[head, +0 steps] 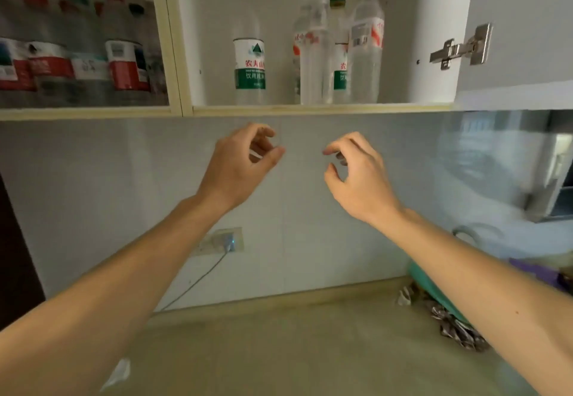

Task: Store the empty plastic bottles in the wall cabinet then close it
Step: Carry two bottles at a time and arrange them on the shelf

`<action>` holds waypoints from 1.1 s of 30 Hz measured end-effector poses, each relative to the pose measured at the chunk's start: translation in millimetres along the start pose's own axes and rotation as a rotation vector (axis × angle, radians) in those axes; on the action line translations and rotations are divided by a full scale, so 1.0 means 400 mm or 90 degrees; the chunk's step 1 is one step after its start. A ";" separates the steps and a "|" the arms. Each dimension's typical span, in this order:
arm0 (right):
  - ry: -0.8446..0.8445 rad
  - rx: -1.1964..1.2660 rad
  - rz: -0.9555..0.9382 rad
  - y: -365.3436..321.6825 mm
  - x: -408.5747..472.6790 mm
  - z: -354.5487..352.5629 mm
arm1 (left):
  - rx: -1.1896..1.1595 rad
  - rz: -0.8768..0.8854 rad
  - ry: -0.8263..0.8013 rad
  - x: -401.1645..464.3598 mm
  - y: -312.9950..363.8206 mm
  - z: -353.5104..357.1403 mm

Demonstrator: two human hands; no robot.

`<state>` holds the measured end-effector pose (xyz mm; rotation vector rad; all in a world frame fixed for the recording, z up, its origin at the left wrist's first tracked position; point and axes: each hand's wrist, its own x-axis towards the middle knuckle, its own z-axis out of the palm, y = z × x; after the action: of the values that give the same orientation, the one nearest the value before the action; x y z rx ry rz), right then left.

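Both hands hang empty below the open cabinet. The left hand has its fingers loosely curled, thumb and fingertips apart, holding nothing. The right hand is the same: fingers bent and relaxed, a gap to the thumb, nothing in them.

Above the fingers, on the cabinet shelf, stand at least 4 bottles. 1 green-label bottle stands alone, almost straight above the left fingers. A cluster of 3 stands above and slightly right of the right fingers: a clear bottle in front, a green-capped one behind it, and a red-label bottle at the right. They crowd close; whether they touch I cannot tell. All stand upright.

The door is swung open, up and to the right of the right fingers, its hinge showing. Up and left of the left fingers, a closed glass-fronted section shows more bottles, blurred.

Below the hands, the desk shows no bottles in the visible part; some crumpled wrapping and a green item lie under the right forearm.

My judgement: the storing looks done or nearly so, unless bottles remain out of view. The closing is still left, and the right hand is the nearer one to the door.
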<state>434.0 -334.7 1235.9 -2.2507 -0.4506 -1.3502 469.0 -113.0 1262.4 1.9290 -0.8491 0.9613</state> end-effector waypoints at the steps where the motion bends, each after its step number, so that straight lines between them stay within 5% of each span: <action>1: -0.031 0.006 0.022 0.009 -0.036 0.021 | -0.007 -0.024 -0.006 -0.038 -0.021 0.012; 15: -0.484 0.057 0.540 0.121 -0.654 0.279 | -0.073 -0.528 -0.285 -0.692 -0.331 0.232; 26: -0.679 0.065 0.708 0.183 -0.942 0.333 | 0.020 -0.646 -0.543 -0.951 -0.312 0.423; 33: -0.662 0.100 0.776 0.176 -1.026 0.382 | 0.084 -0.654 -0.636 -1.005 -0.318 0.481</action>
<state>392.1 -324.3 794.2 -2.1900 0.4752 0.4562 437.5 -138.8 800.8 2.4921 -0.1445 -0.6199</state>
